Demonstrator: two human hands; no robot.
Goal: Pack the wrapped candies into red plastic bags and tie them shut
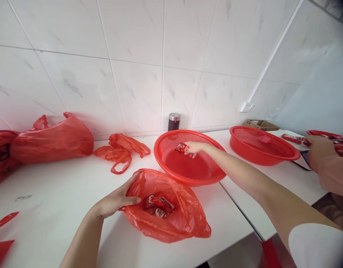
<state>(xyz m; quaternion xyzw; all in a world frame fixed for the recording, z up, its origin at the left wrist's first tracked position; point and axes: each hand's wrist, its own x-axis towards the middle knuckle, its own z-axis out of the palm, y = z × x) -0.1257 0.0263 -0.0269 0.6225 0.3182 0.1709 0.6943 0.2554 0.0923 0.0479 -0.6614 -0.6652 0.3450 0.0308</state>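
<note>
My left hand (118, 199) grips the rim of a red plastic bag (185, 219), thumb inside and fingers behind the film. The bag's mouth gapes toward me, and several red-and-white packets (161, 204) lie at its bottom. Over the red perforated basket (193, 178), my right hand (194, 147) pinches a small red snack packet (182, 147). This basket stands just behind the bag, and no packets show on its visible floor.
A filled red bag (54, 143) and a crumpled red bag (121, 149) lie at left. A dark tumbler (174, 122) stands by the wall. At right are another red basket (260, 156), a cardboard box (260, 124) and a co-worker's arm (324, 160).
</note>
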